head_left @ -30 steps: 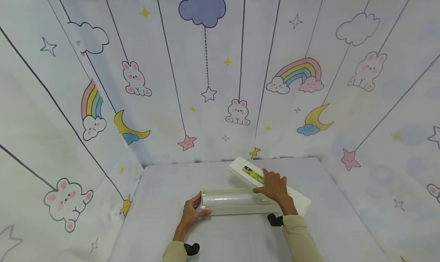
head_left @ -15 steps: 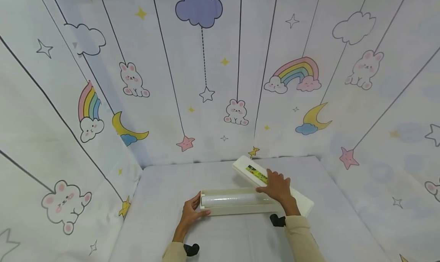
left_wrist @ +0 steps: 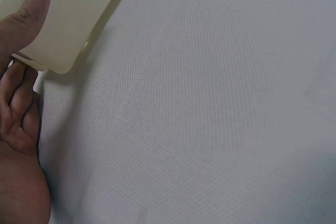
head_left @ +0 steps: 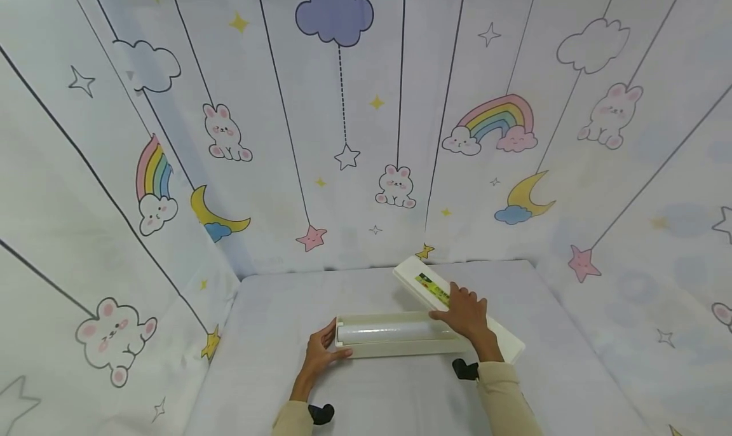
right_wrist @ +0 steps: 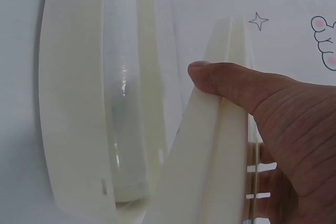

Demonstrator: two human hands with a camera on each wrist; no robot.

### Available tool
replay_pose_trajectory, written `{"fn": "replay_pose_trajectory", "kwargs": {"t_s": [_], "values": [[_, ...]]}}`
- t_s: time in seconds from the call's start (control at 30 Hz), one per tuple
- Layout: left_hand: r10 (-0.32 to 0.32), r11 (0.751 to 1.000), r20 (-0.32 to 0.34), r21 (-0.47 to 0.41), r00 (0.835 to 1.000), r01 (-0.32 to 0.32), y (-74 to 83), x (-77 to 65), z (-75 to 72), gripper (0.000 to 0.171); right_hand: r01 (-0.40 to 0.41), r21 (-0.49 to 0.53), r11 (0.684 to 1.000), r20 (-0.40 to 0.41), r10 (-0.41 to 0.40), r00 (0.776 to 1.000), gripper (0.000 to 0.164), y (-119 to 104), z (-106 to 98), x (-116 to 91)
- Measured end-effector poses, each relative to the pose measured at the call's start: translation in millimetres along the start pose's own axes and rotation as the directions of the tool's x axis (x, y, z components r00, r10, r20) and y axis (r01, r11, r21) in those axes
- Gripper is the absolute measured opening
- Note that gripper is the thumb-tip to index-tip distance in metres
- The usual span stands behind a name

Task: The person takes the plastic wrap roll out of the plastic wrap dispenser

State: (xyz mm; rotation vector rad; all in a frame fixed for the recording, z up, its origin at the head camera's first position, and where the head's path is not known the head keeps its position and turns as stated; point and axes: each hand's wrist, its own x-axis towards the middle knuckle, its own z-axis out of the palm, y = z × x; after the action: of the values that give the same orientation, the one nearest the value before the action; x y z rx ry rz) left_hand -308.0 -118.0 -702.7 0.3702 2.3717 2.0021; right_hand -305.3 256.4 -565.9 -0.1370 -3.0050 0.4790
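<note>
A long cream-coloured cling film dispenser box (head_left: pixel 400 349) lies uncovered on the table, a shiny roll of film (head_left: pixel 382 332) inside it. At its left end my left hand (head_left: pixel 318 354) grips the box, thumb along the front wall and fingers behind; the left wrist view shows that thumb (left_wrist: pixel 39 3) on the box's corner. My right hand (head_left: pixel 466 313) holds the cream lid (head_left: pixel 506 339), which slants across the box's right end and bears a yellow-green label (head_left: pixel 430 287). In the right wrist view, the thumb presses the lid's (right_wrist: pixel 194 150) edge, with fingers on its far side.
A white cloth covers the table (head_left: pixel 389 398). Behind and at both sides stand white curtains (head_left: pixel 274 169) printed with rabbits, stars and clouds. Each wrist carries a black device, one by the left sleeve (head_left: pixel 293 418) and one by the right sleeve (head_left: pixel 503 385).
My right hand has shifted slightly to the right with the lid, uncovering a little more of the roll in the head view. The left hand and box have hardly moved.
</note>
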Motion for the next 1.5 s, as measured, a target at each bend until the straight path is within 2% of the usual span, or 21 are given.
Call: {"fn": "replay_pose_trajectory", "kwargs": {"t_s": [0.3, 0.6, 1.03, 1.5], "values": [[0.015, 1.000, 0.016, 0.014, 1.000, -0.015, 3.4, -1.9, 0.4, 0.094, -0.017, -0.002, 1.000, -0.012, 0.017, 1.000, 0.079, 7.1, 1.0, -2.3], [0.009, 1.000, -0.006, -0.007, 1.000, -0.009, 2.4, -1.4, 1.5, 0.093, -0.030, -0.008, 1.000, -0.015, 0.030, 0.999, 0.097, 13.1, -6.1, -1.5], [-0.012, 1.000, 0.003, -0.004, 1.000, 0.012, 0.4, -0.7, 1.5, 0.095, -0.077, 0.009, 0.997, 0.025, 0.077, 0.997, 0.090, 21.4, -10.2, -2.0], [-0.021, 1.000, -0.008, -0.013, 1.000, 0.021, 3.9, -0.9, 1.4, 0.094, -0.088, 0.018, 0.996, 0.016, 0.088, 0.996, 0.092, 26.9, -14.4, -6.6]]}}
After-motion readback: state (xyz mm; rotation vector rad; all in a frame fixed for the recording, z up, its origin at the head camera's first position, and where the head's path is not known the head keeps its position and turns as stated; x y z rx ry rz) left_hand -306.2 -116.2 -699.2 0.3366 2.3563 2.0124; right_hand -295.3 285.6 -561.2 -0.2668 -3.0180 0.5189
